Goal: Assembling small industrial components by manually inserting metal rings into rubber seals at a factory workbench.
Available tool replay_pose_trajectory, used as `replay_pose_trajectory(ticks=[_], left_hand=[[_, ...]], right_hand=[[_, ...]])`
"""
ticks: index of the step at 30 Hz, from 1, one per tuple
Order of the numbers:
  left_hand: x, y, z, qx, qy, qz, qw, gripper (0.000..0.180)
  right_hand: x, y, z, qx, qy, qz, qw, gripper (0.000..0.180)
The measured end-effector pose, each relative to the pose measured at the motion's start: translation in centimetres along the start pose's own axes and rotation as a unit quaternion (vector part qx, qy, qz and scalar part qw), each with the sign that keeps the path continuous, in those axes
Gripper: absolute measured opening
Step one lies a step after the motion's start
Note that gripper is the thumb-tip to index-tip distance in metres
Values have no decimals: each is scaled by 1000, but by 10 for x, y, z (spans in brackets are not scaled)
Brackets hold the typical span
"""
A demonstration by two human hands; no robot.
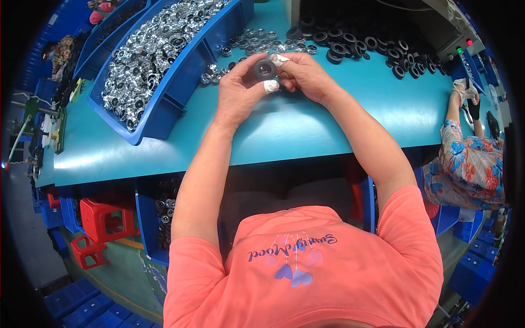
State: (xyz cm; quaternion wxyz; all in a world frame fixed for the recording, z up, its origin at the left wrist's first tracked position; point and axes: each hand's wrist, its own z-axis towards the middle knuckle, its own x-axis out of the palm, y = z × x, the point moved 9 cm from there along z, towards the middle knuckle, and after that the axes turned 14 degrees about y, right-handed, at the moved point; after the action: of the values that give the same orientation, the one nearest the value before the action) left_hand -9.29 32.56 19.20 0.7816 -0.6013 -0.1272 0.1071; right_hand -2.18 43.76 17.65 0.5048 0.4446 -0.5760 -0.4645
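Holding a black-tyred wheel (266, 70) above the turquoise table (306, 128) with curled left hand (236, 92), pinching its upper edge in nearly closed right hand (307, 72); probably light and firm, best gripped around the tread.

The round piece (265, 70) is dark grey; the table (295, 126) is turquoise; the bin (164, 106) is blue. The shirt (339, 262) is coral with purple hearts (301, 279); the co-worker's sleeve (453, 143) is flowered.

Wheel (265, 70) matt, rubber-like; tabletop (320, 128) smooth, glossy; bin (176, 87) smooth plastic.
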Motion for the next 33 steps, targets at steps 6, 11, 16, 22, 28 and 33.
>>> replay_pose_trajectory(ticks=[6,11,16,22,28,33], left_hand=[[0,1,0,1,-2,-13,1000,55],[4,-3,1,4,11,-20,1000,57],[7,-7,1,26,14,0,1000,54],[9,-5,0,20,-2,1,1000,52],[9,-7,-3,8,-16,112,994,55],[16,-21,-6,32,-28,233,972,47]], right_hand=[[1,-7,1,21,12,29,999,32],[3,-11,0,46,25,78,996,27],[12,-17,-1,45,45,193,979,21],[21,-16,-1,40,65,274,959,27],[18,-15,1,58,48,210,975,32],[-12,11,4,-69,-70,-182,978,38]])
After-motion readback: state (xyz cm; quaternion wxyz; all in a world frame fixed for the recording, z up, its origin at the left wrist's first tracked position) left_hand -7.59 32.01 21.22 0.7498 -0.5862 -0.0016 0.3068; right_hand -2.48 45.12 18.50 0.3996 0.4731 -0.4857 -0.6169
